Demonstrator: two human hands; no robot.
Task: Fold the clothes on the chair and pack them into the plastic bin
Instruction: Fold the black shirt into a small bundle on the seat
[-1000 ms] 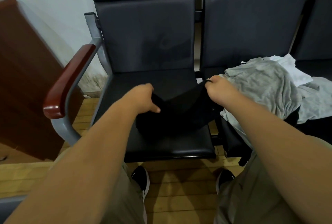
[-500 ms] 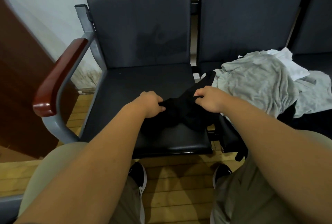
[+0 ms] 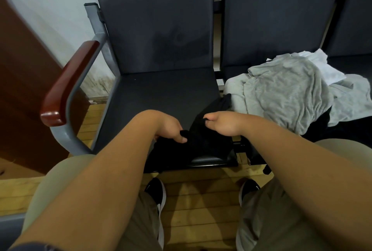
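Observation:
A black garment (image 3: 203, 142) lies bunched at the front edge of the left chair seat (image 3: 161, 91). My left hand (image 3: 167, 128) grips its left part, fingers curled into the cloth. My right hand (image 3: 221, 125) pinches its upper right edge. A strip of the black cloth runs up toward the gap between the seats. On the right seat lies a pile of clothes: a grey garment (image 3: 281, 89) on top, a white one (image 3: 322, 65) behind it, dark cloth under it. No plastic bin is in view.
A chair armrest with a red-brown wooden pad (image 3: 68, 83) stands at the left. A brown wooden panel (image 3: 22, 81) leans against the white wall. My knees and black shoes (image 3: 159, 196) are over the wooden floor below the seats.
Both hands have drawn the black garment toward me and down to the seat's front edge, and moved closer together. The cloth is now more bunched.

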